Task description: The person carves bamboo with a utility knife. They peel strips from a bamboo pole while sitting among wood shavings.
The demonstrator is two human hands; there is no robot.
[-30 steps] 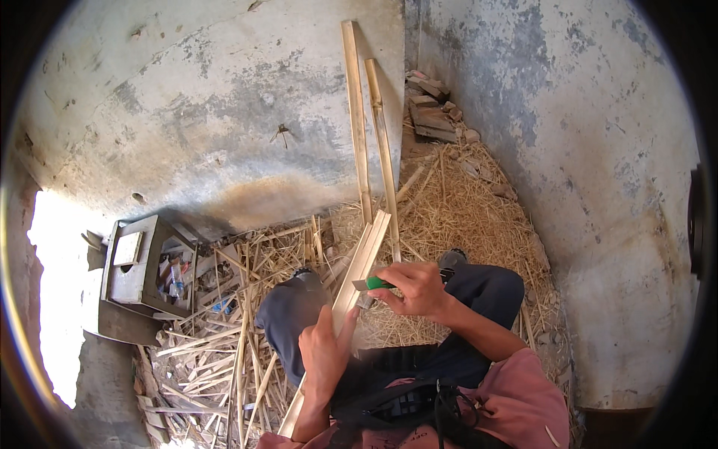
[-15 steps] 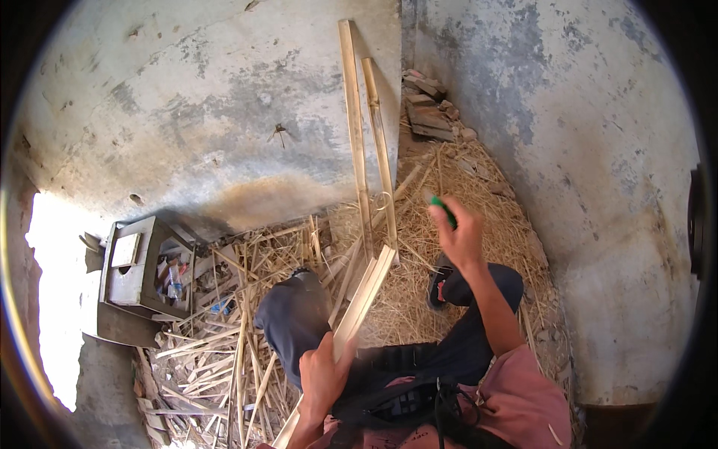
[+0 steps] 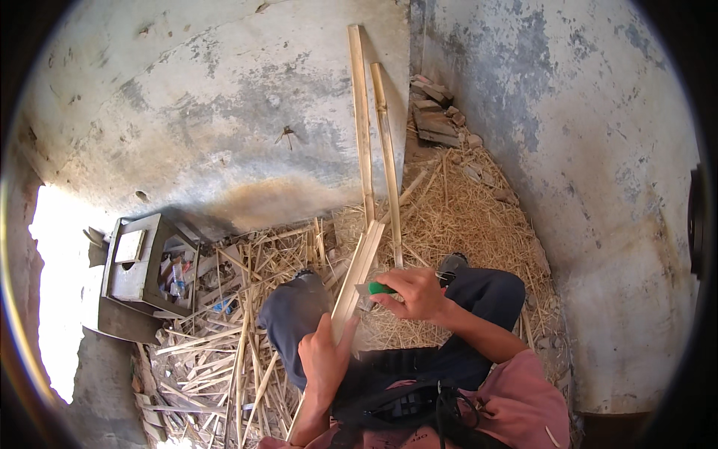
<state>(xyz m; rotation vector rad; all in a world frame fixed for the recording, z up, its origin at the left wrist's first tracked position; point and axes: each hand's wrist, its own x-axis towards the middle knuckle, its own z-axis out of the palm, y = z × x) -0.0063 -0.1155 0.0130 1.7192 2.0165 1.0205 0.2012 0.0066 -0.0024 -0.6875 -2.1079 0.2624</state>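
My left hand [image 3: 324,359] is wrapped around a long split bamboo strip [image 3: 361,263], pale on its cut face, which slants up and away between my knees. In my right hand [image 3: 420,293] is a small knife with a green handle [image 3: 380,288]. Its short blade [image 3: 362,289] points left and meets the strip's right edge a little above my left hand; whether it bites in, I cannot tell. Part of the strip's lower end is hidden behind my left hand and forearm.
Two bamboo strips, a longer one [image 3: 360,112] and a shorter one [image 3: 388,150], lean on the far wall [image 3: 247,97]. Shavings [image 3: 479,217] and loose strips [image 3: 202,367] litter the floor. A wooden cabinet [image 3: 134,258] stands at left, and bricks [image 3: 437,123] lie in the corner.
My right hand has come down and left with the knife, from above the shavings to the bamboo strip. My left hand keeps its hold, and the strip's far end sits slightly higher and further left.
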